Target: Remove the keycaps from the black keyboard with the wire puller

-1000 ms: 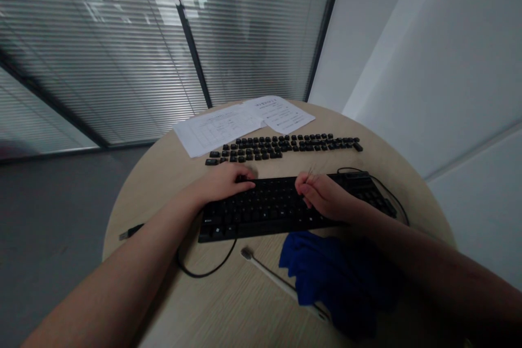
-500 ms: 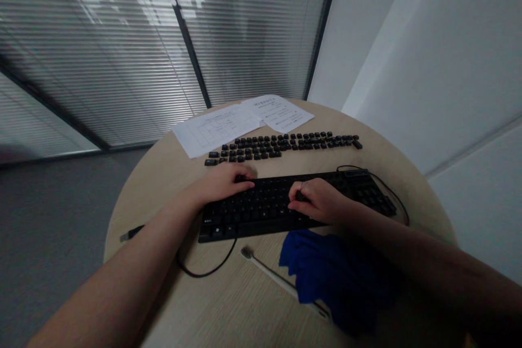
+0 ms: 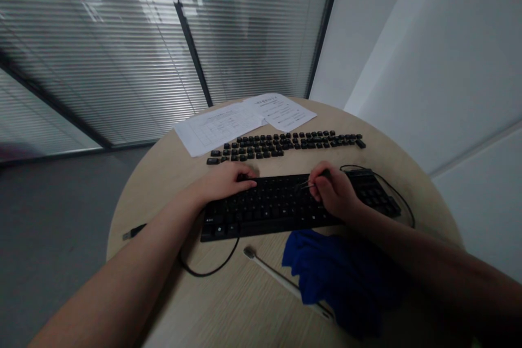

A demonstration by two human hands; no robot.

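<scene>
A black keyboard [image 3: 261,201] lies on the round wooden table, with loose keycaps set out in rows [image 3: 265,144] behind it. My left hand [image 3: 224,180] grips the keyboard's far left edge, its thumb over the keys and its fingers curled partly out of sight. Closed over the keyboard's right-centre part, my right hand [image 3: 332,190] holds a small tool with thin metal prongs, which looks like a wire keycap puller [image 3: 306,186]. The prongs point left at the keys; whether a keycap sits in them is too dark to tell.
A toothbrush [image 3: 273,274] lies in front of the keyboard, partly under a crumpled blue cloth [image 3: 326,266]. The USB plug [image 3: 132,232] rests at the left by my forearm. Printed papers [image 3: 228,125] are at the far edge, near the blinds.
My right hand has moved right and slightly back over the keyboard, and the tool's prongs now show. The left hand keeps its place on the keyboard.
</scene>
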